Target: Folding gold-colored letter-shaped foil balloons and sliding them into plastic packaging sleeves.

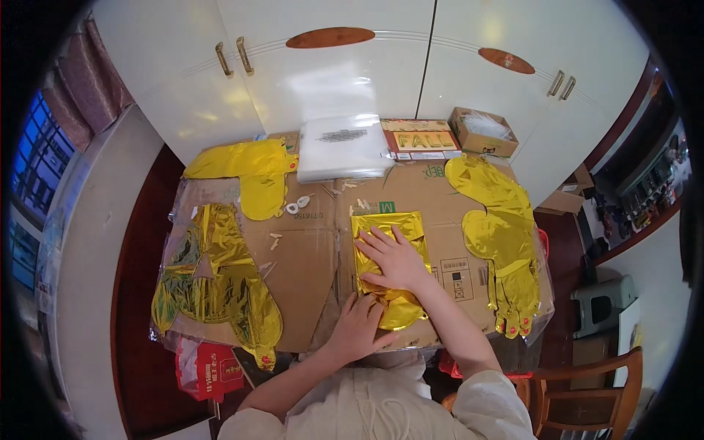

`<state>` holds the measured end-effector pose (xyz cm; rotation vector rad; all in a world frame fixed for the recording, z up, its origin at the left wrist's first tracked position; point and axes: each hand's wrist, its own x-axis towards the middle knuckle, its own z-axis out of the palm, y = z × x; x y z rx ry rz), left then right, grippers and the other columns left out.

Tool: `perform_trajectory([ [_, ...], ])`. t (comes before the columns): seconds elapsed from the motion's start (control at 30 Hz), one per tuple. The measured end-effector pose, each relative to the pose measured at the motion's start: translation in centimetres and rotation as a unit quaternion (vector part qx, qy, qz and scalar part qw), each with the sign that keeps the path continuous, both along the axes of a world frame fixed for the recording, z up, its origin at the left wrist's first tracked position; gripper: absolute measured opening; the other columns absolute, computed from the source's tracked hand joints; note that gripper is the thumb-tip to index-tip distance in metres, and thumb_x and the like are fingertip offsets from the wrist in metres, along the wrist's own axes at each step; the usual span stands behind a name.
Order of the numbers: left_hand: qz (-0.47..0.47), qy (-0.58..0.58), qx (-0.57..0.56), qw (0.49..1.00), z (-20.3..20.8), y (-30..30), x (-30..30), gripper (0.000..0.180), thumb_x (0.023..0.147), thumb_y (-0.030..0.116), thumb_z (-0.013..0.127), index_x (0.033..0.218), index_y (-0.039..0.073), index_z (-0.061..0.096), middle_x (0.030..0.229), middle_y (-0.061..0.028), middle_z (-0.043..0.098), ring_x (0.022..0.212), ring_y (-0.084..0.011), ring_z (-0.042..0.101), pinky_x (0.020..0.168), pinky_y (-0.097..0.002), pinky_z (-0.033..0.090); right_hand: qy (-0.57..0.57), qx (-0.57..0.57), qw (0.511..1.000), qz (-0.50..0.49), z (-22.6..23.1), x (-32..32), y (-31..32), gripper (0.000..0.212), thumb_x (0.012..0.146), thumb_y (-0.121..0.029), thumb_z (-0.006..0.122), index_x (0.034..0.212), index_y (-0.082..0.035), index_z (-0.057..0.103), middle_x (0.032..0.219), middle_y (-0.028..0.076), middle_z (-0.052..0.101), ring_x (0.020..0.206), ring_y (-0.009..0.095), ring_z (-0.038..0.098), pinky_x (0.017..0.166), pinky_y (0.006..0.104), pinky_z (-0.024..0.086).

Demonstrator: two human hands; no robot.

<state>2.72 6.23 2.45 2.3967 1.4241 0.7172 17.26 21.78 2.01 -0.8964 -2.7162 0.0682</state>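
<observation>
A gold foil balloon [391, 224], folded into a flat rectangle, lies on the cardboard in front of me. My right hand [396, 260] rests on it with fingers spread, pressing the upper middle. At its lower left edge, my left hand [358, 328] touches the foil, fingers slightly bent and thumb apart. A loose, bulging foil end [403, 309] sticks out between the two hands, toward my body. To the left lies a flat, A-shaped gold foil balloon [220, 290], and beyond it another gold foil piece [253, 172]. Gold foil balloons [502, 227] also lie along the right side.
Cardboard [308, 279] covers the table. At the back are a stack of clear plastic bags [341, 150], a box with gold letters [422, 139] and a small open carton [484, 132]. Small white rings [297, 205] and pale strips [275, 240] lie left of centre. A wooden chair [594, 392] stands right.
</observation>
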Motion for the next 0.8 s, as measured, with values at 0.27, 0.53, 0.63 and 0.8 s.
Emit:
perform_trajectory([
  [0.27, 0.072, -0.020, 0.031, 0.997, 1.1, 2.4, -4.1, 0.028, 0.078, 0.015, 0.066, 0.106, 0.007, 0.064, 0.107, -0.0063, 0.061, 0.103, -0.0254, 0.058, 0.089, -0.0460, 0.043, -0.009, -0.009, 1.000, 0.003, -0.1, 0.1, 0.1, 0.084, 0.081, -0.067, 0.056, 0.145, -0.013, 0.043, 0.151, 0.006, 0.041, 0.142, 0.026, 0.033, 0.117, 0.0546, 0.019],
  [0.53, -0.023, 0.170, 0.106, 0.979, 1.3, 5.8, -7.8, 0.038, 0.081, 0.016, 0.066, 0.119, 0.013, 0.064, 0.120, -0.0013, 0.058, 0.117, -0.0203, 0.052, 0.095, -0.0442, 0.038, -0.010, -0.016, 1.000, 0.000, 0.2, 0.1, 0.1, 0.092, 0.077, -0.071, 0.058, 0.145, -0.011, 0.041, 0.150, 0.006, 0.042, 0.142, 0.025, 0.034, 0.117, 0.0544, 0.018],
  [0.63, -0.027, 0.166, 0.109, 0.980, 1.2, 5.7, -7.7, 0.038, 0.083, 0.017, 0.066, 0.120, 0.015, 0.064, 0.122, -0.0011, 0.058, 0.118, -0.0204, 0.052, 0.095, -0.0439, 0.038, -0.007, -0.020, 1.000, 0.000, 0.1, 0.1, 0.1, 0.093, 0.076, -0.071, 0.058, 0.146, -0.010, 0.041, 0.150, 0.007, 0.042, 0.141, 0.026, 0.035, 0.117, 0.0545, 0.018],
  [0.8, -0.043, 0.155, 0.099, 0.982, 1.2, 5.7, -7.7, 0.037, 0.084, 0.016, 0.065, 0.121, 0.016, 0.064, 0.123, -0.0010, 0.059, 0.119, -0.0190, 0.052, 0.095, -0.0432, 0.038, -0.012, -0.004, 1.000, -0.007, 0.2, 0.2, 0.0, 0.088, 0.082, -0.067, 0.054, 0.146, -0.009, 0.039, 0.150, 0.008, 0.041, 0.141, 0.026, 0.035, 0.117, 0.0547, 0.019],
])
